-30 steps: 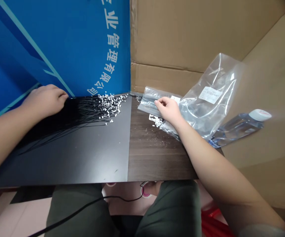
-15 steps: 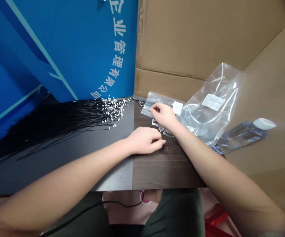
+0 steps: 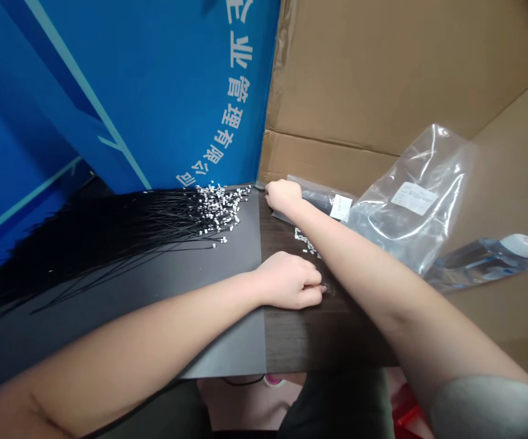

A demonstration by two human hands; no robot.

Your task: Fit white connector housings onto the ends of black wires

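My left hand rests on the dark wood table with its fingers curled and pinched together. Whatever lies between its fingertips is hidden or too small to name. Close to those fingertips are tiny clear bits. Further back, my right hand is closed beside a flat clear plastic bag with a white label; what it may hold does not show. Small white connector housings lie loose on the wood between the two hands, partly hidden by my right forearm.
To the left lies a big bundle of black wires with white connectors at their ends. A large clear bag and a water bottle stand at the right. Cardboard and a blue printed panel wall the back.
My right hand has shifted left and toward the back corner, off the flat bag, and closed further. My left hand stays low on the table, fingers still pinched. The whole view has shifted slightly.
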